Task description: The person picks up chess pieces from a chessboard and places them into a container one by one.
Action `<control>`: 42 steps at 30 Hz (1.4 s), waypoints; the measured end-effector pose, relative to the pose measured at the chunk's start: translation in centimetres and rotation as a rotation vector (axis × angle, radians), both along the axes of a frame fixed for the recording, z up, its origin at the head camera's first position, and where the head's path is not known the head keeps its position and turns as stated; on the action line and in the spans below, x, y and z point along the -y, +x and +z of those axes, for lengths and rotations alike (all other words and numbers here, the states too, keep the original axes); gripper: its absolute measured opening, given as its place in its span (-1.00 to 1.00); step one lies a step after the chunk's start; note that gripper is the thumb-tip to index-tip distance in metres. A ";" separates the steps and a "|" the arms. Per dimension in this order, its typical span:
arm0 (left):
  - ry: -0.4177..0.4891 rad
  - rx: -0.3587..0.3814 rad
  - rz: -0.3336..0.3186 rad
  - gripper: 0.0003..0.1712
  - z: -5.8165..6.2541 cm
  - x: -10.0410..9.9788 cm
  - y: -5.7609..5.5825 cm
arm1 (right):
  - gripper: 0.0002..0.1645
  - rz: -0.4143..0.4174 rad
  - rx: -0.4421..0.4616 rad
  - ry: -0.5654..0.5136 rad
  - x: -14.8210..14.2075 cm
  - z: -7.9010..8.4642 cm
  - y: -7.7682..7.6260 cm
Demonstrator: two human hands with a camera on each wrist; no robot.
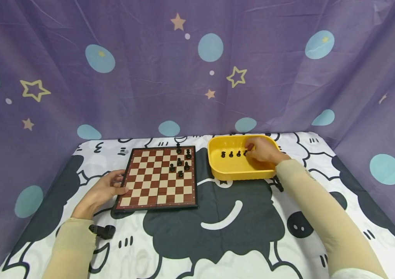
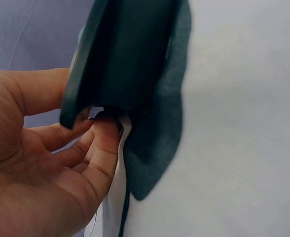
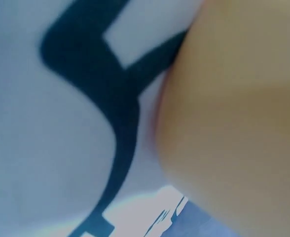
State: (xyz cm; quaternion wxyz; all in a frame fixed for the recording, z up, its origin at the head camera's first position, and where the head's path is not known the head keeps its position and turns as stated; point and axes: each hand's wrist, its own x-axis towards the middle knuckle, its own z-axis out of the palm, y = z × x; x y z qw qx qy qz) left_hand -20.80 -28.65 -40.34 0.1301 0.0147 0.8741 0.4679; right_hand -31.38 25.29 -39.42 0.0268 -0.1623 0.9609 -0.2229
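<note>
Brown-and-cream chessboard [image 1: 143, 182] pinched by left hand [image 1: 104, 189]; right hand [image 1: 264, 150] inside yellow tray [image 1: 239, 175], grip unclear.

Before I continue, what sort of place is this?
Most likely a staged tabletop workspace: a purple star-printed fabric backdrop hangs behind, and a cartoon-print cloth spreads below it, with a chessboard on top.

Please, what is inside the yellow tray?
In the tray, four black pieces show in a row. The right hand covers part of the tray's right side; anything beneath cannot be seen.
</note>
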 end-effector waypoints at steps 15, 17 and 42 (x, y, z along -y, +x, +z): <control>-0.013 -0.022 -0.013 -0.06 0.1 0.0 0.2 | -0.67 -0.026 -0.007 -0.050 -0.4 1.3 0.9; -0.013 -0.020 -0.011 -0.06 0.1 0.0 0.2 | -0.67 -0.024 -0.016 -0.058 -0.3 1.4 1.1; 0.004 0.000 0.002 -0.05 0.0 0.0 0.1 | -0.76 0.067 -0.150 -0.139 0.8 1.2 4.2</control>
